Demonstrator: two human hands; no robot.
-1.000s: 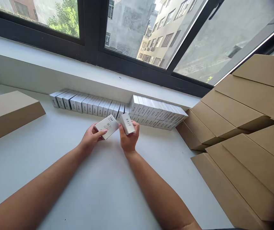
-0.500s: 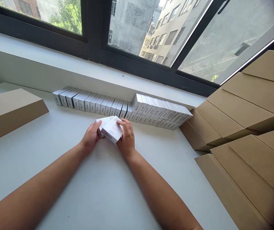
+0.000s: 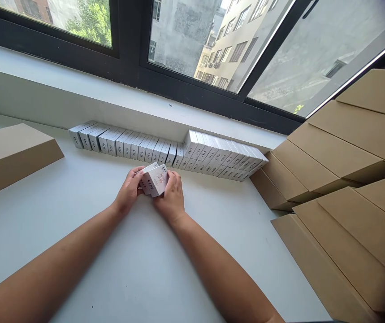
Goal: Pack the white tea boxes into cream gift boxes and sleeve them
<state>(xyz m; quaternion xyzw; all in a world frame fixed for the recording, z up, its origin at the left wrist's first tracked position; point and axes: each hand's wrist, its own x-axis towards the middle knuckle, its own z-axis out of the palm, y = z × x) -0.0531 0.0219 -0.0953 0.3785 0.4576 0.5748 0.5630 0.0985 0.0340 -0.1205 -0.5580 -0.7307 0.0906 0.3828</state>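
Two small white printed boxes are held together between my hands, above the white table. The right box [image 3: 158,180] is in my right hand [image 3: 172,195], which is closed around its right side. My left hand [image 3: 129,187] grips the left box [image 3: 146,185], thumb on top and fingers at its side; that box is partly hidden behind the right one. Just beyond my hands, a long row of matching white boxes [image 3: 135,146] stands on edge along the wall. At its right part the row is two layers high, the upper boxes [image 3: 222,148] resting on the lower.
A brown cardboard box [image 3: 14,152] lies on the table [image 3: 138,269] at the left. Large brown cartons [image 3: 340,166] are stacked along the right side. Behind the row run a white sill [image 3: 111,96] and a dark-framed window [image 3: 128,54].
The two boxes have been tilted upright and brought side by side, so their printed end faces now show more. My right hand's fingers have moved from the top face to the right side.
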